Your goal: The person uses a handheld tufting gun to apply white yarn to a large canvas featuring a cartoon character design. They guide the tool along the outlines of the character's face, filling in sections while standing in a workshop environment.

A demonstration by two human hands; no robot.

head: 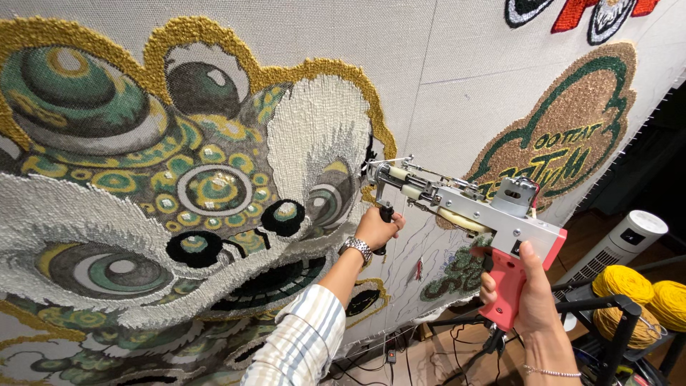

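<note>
Pink-handled tufting gun (471, 207) sits clamped in both hands' fingers: right hand (529, 297) on grip, left hand (375, 229) on front handle.

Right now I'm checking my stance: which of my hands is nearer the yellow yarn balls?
Right. The right hand grips the tufting gun's pink handle, just left of the yellow yarn balls. The left hand holds the gun's front grip by the cloth, farther away.

Needle tip of tufting gun (457, 204) hidden against cloth, just beyond left hand (376, 227). Front grip mostly buried inside that fist. Below right hand (525, 297), wrist cut off by frame edge.
</note>
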